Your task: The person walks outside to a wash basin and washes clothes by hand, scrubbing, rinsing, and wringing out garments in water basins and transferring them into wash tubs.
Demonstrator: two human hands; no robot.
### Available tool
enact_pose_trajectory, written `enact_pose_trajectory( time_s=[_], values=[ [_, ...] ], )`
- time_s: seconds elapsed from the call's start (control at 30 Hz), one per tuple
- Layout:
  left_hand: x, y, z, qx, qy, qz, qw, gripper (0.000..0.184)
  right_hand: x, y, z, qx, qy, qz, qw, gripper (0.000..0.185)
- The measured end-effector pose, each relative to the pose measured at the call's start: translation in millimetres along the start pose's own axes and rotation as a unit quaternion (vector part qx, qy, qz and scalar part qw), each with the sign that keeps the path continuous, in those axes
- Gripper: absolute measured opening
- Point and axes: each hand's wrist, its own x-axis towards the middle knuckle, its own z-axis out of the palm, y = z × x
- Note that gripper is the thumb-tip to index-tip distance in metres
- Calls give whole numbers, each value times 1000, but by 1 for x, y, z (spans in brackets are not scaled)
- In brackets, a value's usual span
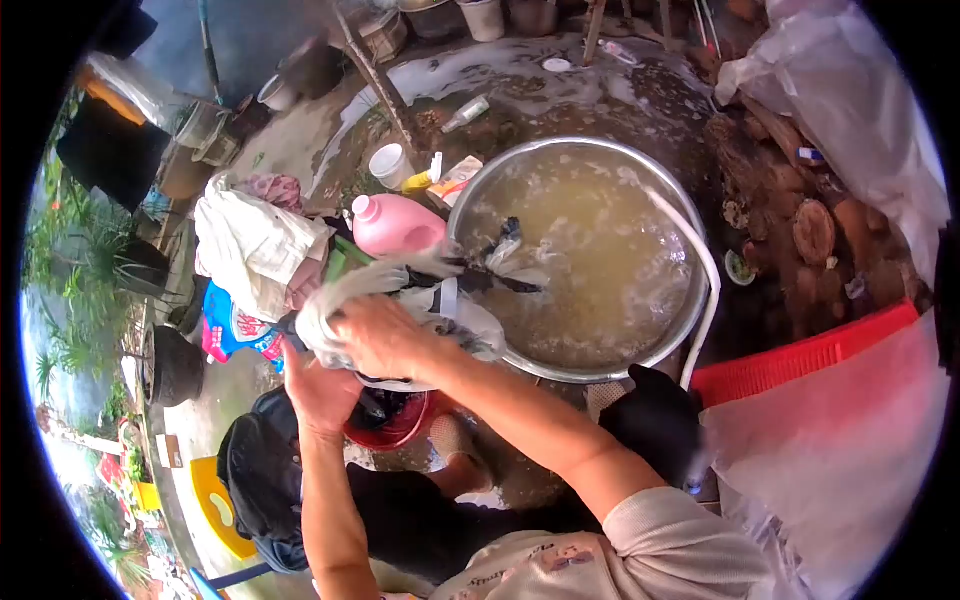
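My right hand [378, 338] is closed around a bunched wet garment [340, 300], white with dark parts, that stretches toward the large metal basin [597, 378]. Just below it, my left hand [322, 390] has its palm turned up and a finger stretched out, close under the cloth; its other fingers are partly hidden. Murky yellowish water with suds fills the basin, and dark and white cloth [508, 255] lies at its left side. Under my hands stands a red bucket [400, 435] with dark cloth inside. A pink detergent bottle [397, 225] is beyond the garment.
White laundry [255, 235] is heaped at the left above a blue detergent bag [235, 325]. A white hose [705, 260] hangs over the basin's right rim. A white cup [390, 165] stands behind the bottle. At the right are a red plastic crate [800, 355] and plastic sheeting [840, 100].
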Motion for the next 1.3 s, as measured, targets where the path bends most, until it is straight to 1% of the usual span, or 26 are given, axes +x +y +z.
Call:
enact_pose_trajectory(
  time_s=[0.07, 0.1, 0.17, 0.23, 0.27, 0.3, 0.33, 0.37, 0.43, 0.47, 0.5, 0.57, 0.6, 0.7, 0.73, 0.77, 0.8, 0.87, 0.9, 0.97, 1.0, 1.03, 1.07, 1.17, 1.23, 1.3],
  values=[
    [14, -13, -19, 22, 47, 23, 998, 60, -16, 8, 33, -79, 9, -38, 996, 30],
    [21, -19, -27, 29, 70, 4, 997, 50, -25, 11, 45, -128, -1, -44, 991, 36],
    [30, -26, -52, 62, 110, -19, 992, 38, -40, 23, 59, -116, 15, -48, 992, 40],
    [38, -24, -62, 84, 195, -27, 977, 34, -47, 32, 41, 99, 2, -26, 995, 37],
    [41, -21, -68, 110, 226, -26, 968, 35, -45, 43, 23, 165, -86, 28, 982, 30],
    [43, -18, -70, 134, 258, -24, 957, 37, -47, 69, 25, 272, -53, 41, 960, 25],
    [43, -14, -72, 143, 243, 4, 960, 38, -49, 95, 12, 324, -92, 55, 940, 16],
    [40, -10, -75, 152, 229, 31, 961, 40, -56, 110, 2, 517, 3, 156, 842, 10],
    [38, 1, -76, 170, 187, 67, 965, 46, -64, 183, 20, 394, 250, 257, 846, 20],
    [31, 3, -65, 180, 171, 97, 964, 47, -72, 211, 21, 113, 255, 291, 915, 38],
    [29, 5, -50, 193, 150, 123, 962, 49, -84, 236, 32, -36, 149, 362, 919, 69],
    [24, 7, -25, 160, 136, 125, 970, 52, -95, 245, 57, -75, 76, 388, 915, 95],
    [21, 7, -12, 135, 117, 123, 976, 53, -95, 232, 54, -95, -22, 379, 920, 103],
    [9, 8, 1, 74, 139, 135, 978, 50, -110, 300, 123, -83, -16, 304, 949, 60],
    [10, 11, -9, 48, 116, 134, 983, 49, -105, 288, 113, 122, 111, 327, 930, 53],
    [10, 15, -28, 21, 97, 133, 986, 48, -100, 276, 102, 321, 228, 335, 856, 48],
    [8, 16, -42, -8, 80, 134, 988, 48, -92, 267, 92, 500, 328, 325, 732, 46],
    [14, 15, -47, -15, 52, 157, 986, 47, -73, 334, 68, 438, 316, 433, 721, 42],
    [17, 17, -48, -42, 46, 155, 986, 46, -50, 248, 8, 381, 310, 398, 774, 42],
    [19, 16, -38, -54, 53, 169, 983, 45, -12, 161, -67, 453, 398, 301, 739, 33],
    [22, 17, -31, -56, 57, 182, 980, 44, 5, 168, -84, 523, 435, 225, 697, 29],
    [24, 18, -25, -40, 81, 201, 975, 44, 19, 114, -118, 456, 421, 215, 754, 28],
    [23, 19, -13, -52, 100, 218, 970, 42, 34, 98, -139, 432, 402, 149, 793, 25],
    [28, 25, -20, -89, 112, 274, 951, 39, 66, 46, -180, 415, 330, 108, 841, 22],
    [27, 24, -4, -114, 131, 287, 942, 45, 80, 37, -186, 392, 316, 57, 862, 22],
    [32, 19, -2, -133, 80, 288, 945, 46, 88, 41, -182, 375, 327, 59, 865, 23]
  ],
)
